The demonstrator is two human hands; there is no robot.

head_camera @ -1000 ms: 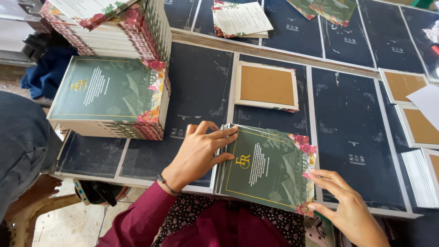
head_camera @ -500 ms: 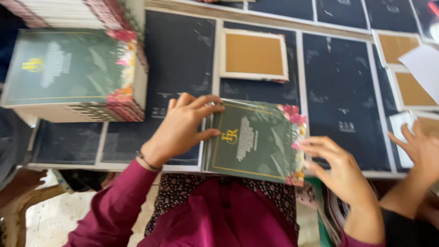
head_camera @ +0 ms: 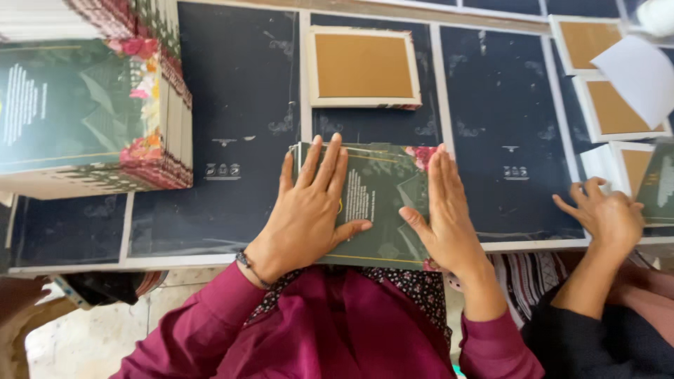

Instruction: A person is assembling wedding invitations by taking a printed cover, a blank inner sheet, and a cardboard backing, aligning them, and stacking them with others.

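A dark green card with gold print and red flowers at its corners lies at the near edge of the table, on top of a thin pile of the same cards. My left hand lies flat on its left half, fingers spread and pointing away from me. My right hand presses flat on its right half, fingers together. Both sleeves are maroon.
A tall stack of green floral cards stands at the left. A white-framed brown board lies behind my hands, more such boards at the right. Another person's hand rests at the right edge. Dark sheets cover the table.
My right hand moved from the card's right corner onto its face and flattened. My left hand slid further onto the card. The view shifted closer and to the left.
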